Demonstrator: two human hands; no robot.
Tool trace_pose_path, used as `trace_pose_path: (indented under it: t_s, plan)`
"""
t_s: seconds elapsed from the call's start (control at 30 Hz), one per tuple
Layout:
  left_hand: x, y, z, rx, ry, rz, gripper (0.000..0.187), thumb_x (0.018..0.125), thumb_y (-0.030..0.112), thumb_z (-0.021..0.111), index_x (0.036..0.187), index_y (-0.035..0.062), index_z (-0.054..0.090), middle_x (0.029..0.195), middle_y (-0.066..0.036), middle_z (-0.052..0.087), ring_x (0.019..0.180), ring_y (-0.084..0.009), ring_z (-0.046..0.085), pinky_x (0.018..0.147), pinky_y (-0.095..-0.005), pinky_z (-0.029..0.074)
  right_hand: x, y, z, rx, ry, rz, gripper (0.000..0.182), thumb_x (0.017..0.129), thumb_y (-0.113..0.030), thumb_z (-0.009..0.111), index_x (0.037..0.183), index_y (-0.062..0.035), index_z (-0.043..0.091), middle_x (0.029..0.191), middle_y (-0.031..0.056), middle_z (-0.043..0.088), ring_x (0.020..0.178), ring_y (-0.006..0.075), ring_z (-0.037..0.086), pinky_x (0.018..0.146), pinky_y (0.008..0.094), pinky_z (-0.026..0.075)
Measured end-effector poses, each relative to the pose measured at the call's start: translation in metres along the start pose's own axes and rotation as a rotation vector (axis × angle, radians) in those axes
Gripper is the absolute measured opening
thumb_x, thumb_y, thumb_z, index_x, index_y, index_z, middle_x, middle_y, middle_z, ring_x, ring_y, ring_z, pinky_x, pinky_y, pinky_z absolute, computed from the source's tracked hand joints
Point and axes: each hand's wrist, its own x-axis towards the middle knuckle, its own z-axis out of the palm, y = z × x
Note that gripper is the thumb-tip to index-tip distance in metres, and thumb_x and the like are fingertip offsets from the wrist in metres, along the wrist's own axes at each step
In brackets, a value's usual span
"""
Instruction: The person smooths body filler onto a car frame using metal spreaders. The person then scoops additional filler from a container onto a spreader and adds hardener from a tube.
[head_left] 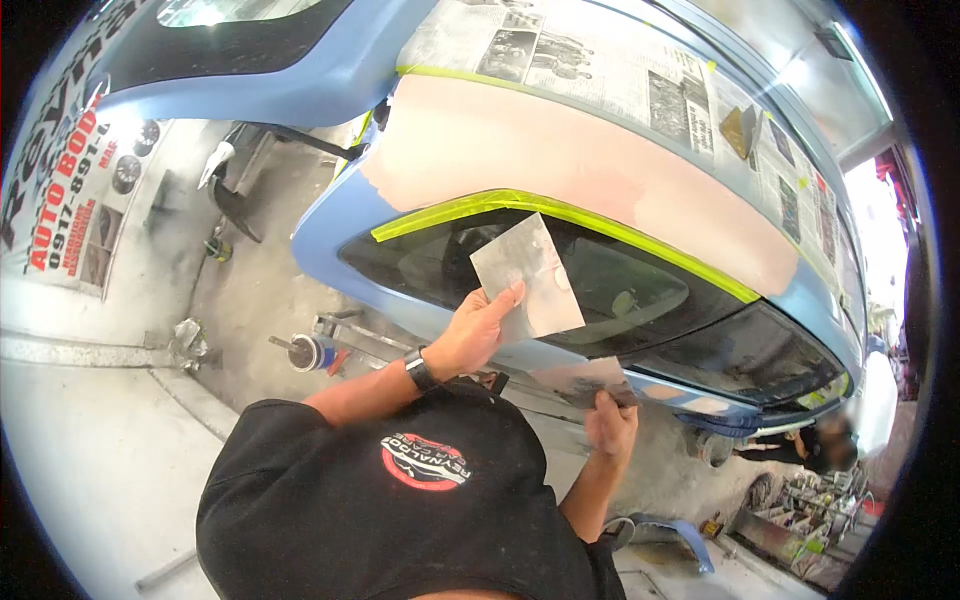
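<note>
My left hand point(478, 332), a watch on its wrist, holds up a flat square metal plate point(527, 276) smeared with grey, in front of the dark window of a blue car point(330, 230). Lower and to the right, my right hand point(612, 422) grips a second thin metal spreader point(585, 380) close to the car's lower body edge. Above the window runs yellow-green masking tape point(560, 212). Over that lies a broad pink filler patch point(560, 160). Newspaper point(600, 70) covers the panel beyond it.
A wall sign reading "AUTO BOD" point(70, 180) hangs at the left. A round can point(303, 352) lies on the concrete floor by the car. A loose blue body part point(685, 535) rests at the lower right, near another person point(830, 445) and cluttered shelves point(800, 515).
</note>
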Motion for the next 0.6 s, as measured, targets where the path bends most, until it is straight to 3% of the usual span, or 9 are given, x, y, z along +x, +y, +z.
trace_pose_path:
  t_s: [0.03, 0.13, 0.23, 0.33, 0.43, 0.6]
  plan:
    - [0.0, -0.003, 0.0, 0.034, 0.024, 0.006, 0.031, 0.103, 0.02, 0.057, 0.129, 0.0045, 0.059, 0.127, -0.005, 0.065, 0.111, -0.0172, 0.064, 0.096, -0.0356, 0.052, 0.001, 0.004, -0.007, 0.047, -0.097, 0.023, 0.027, 0.092, -0.003, 0.062, 0.118, 0.006, 0.066, 0.12, 0.0147, 0.068, 0.115, 0.0259, 0.061, 0.102, 0.0403, 0.043]
    - [-0.004, -0.01, 0.006, 0.156, 0.013, 0.009, 0.027, 0.1, 0.019, 0.062, 0.122, 0.0041, 0.064, 0.118, -0.005, 0.069, 0.104, -0.0129, 0.066, 0.089, -0.0303, 0.054, 0.013, 0.001, 0.002, 0.019, -0.347, 0.102, 0.033, 0.094, -0.004, 0.06, 0.124, 0.0091, 0.062, 0.129, 0.0195, 0.062, 0.119, 0.029, 0.059, 0.104, 0.0426, 0.042]
    - [-0.001, -0.017, 0.018, 0.16, 0.035, -0.051, 0.023, 0.099, 0.017, 0.064, 0.118, 0.0043, 0.066, 0.114, -0.005, 0.07, 0.1, -0.0127, 0.067, 0.085, -0.0298, 0.055, 0.013, 0.008, 0.013, -0.096, -0.338, 0.036, 0.038, 0.094, -0.004, 0.058, 0.128, 0.0127, 0.057, 0.137, 0.0225, 0.056, 0.123, 0.0308, 0.057, 0.106, 0.0432, 0.042]
    - [0.0, -0.011, 0.034, 0.135, -0.048, -0.002, 0.022, 0.098, 0.017, 0.065, 0.117, 0.0048, 0.067, 0.115, -0.004, 0.07, 0.1, -0.0123, 0.067, 0.084, -0.029, 0.054, 0.003, 0.007, 0.026, -0.003, -0.136, 0.053, 0.041, 0.093, -0.002, 0.058, 0.131, 0.0135, 0.055, 0.14, 0.0218, 0.053, 0.125, 0.0289, 0.055, 0.107, 0.0416, 0.041]
    - [0.0, -0.013, 0.033, 0.235, -0.018, -0.045, 0.022, 0.098, 0.017, 0.065, 0.117, 0.0049, 0.067, 0.114, -0.002, 0.07, 0.1, -0.0104, 0.065, 0.084, -0.0278, 0.053, -0.008, 0.017, 0.021, -0.208, -0.131, -0.008, 0.042, 0.093, 0.0, 0.057, 0.133, 0.0138, 0.053, 0.138, 0.021, 0.055, 0.123, 0.0271, 0.056, 0.107, 0.0409, 0.042]
    - [-0.012, 0.003, 0.012, 0.411, -0.129, -0.081, 0.023, 0.099, 0.018, 0.065, 0.117, 0.0045, 0.068, 0.113, 0.0, 0.069, 0.1, -0.0074, 0.061, 0.087, -0.0283, 0.051, -0.02, 0.045, 0.038, -0.192, -0.04, 0.028, 0.043, 0.094, 0.001, 0.058, 0.135, 0.012, 0.052, 0.13, 0.017, 0.062, 0.119, 0.0256, 0.058, 0.106, 0.0414, 0.042]
